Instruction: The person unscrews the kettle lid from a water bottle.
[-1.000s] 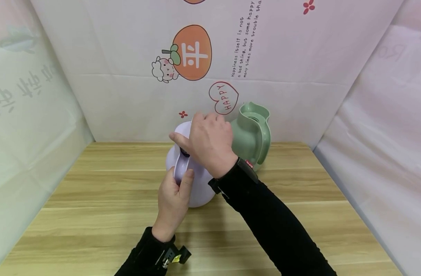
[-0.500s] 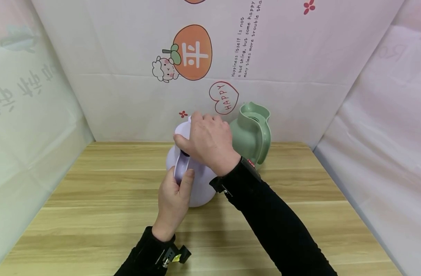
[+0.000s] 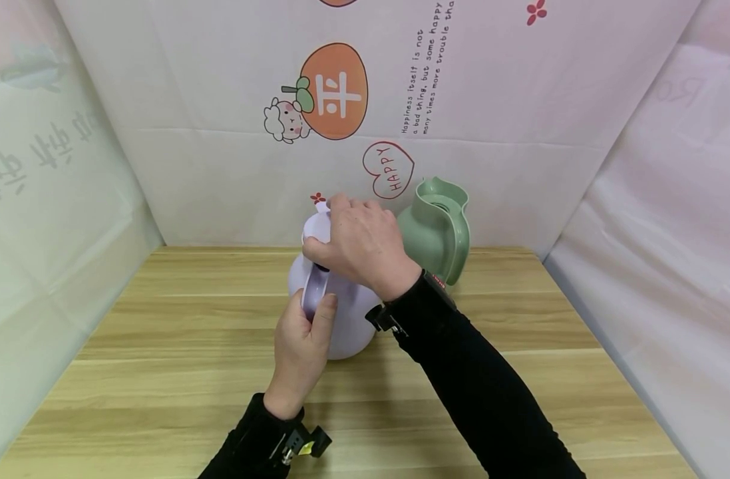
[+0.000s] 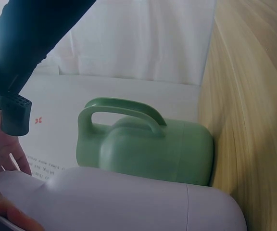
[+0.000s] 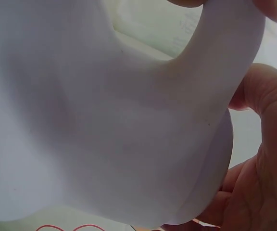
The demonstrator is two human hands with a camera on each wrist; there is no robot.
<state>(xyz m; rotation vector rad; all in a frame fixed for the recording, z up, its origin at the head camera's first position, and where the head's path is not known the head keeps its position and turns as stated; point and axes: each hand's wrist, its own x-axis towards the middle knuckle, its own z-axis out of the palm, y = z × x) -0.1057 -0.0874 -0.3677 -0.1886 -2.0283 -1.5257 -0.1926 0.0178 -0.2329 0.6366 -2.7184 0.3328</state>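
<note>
A lilac thermos jug [image 3: 347, 326] stands upright on the wooden table. My left hand [image 3: 301, 352] holds its handle [image 3: 315, 291], thumb on the near side. Over the top, my right hand [image 3: 367, 246] grips the jug's lilac lid [image 3: 318, 227], and a small tab [image 3: 323, 207] sticks out beyond the fingers. Most of the lid is hidden under that hand. In the right wrist view, the fingers of the right hand [image 5: 258, 159] curl round the jug's upper end. The left wrist view shows the jug's smooth side [image 4: 124, 202].
A green thermos jug [image 3: 430, 233] stands just behind and to the right, its handle [image 3: 458, 246] facing the near right. A printed white cloth backdrop [image 3: 221, 186] rises at the table's back edge, with pale cloth walls on both sides.
My right hand has turned slightly on the lid, its thumb and wrist shifting right. The lid's tab has swung left into view. My left hand and both jugs have stayed in place.
</note>
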